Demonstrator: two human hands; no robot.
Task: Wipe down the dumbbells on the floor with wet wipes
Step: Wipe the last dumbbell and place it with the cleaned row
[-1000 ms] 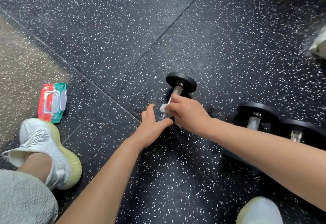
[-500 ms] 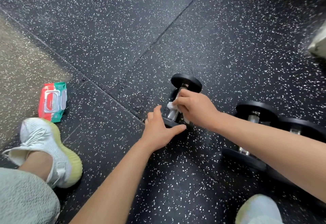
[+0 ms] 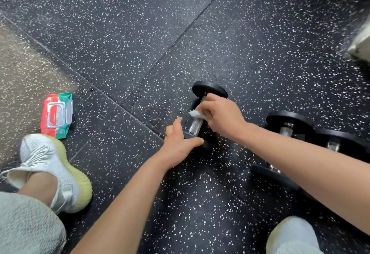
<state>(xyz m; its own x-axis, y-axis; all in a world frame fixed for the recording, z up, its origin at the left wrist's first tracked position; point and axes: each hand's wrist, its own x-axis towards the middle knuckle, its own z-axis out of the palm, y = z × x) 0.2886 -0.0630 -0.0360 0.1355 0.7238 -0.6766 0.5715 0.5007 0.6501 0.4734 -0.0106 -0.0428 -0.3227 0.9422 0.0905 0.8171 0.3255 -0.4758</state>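
A small black dumbbell (image 3: 208,90) with a knurled metal handle (image 3: 195,126) lies on the speckled rubber floor. My right hand (image 3: 220,115) presses a white wet wipe (image 3: 197,114) around the upper part of the handle. My left hand (image 3: 177,143) rests on the dumbbell's near black head, thumb across its edge, fingers spread. Two more black dumbbells (image 3: 290,122) (image 3: 340,141) lie to the right, partly hidden behind my right forearm.
A red and green pack of wet wipes (image 3: 57,114) lies on the floor at the left. My left shoe (image 3: 56,169) is below it, my right shoe (image 3: 292,235) at the bottom right. A pale object (image 3: 360,43) sits at the right edge.
My right hand has slid the wipe up the handle, away from me, baring the lower knurled part. My left hand has stayed on the near head.
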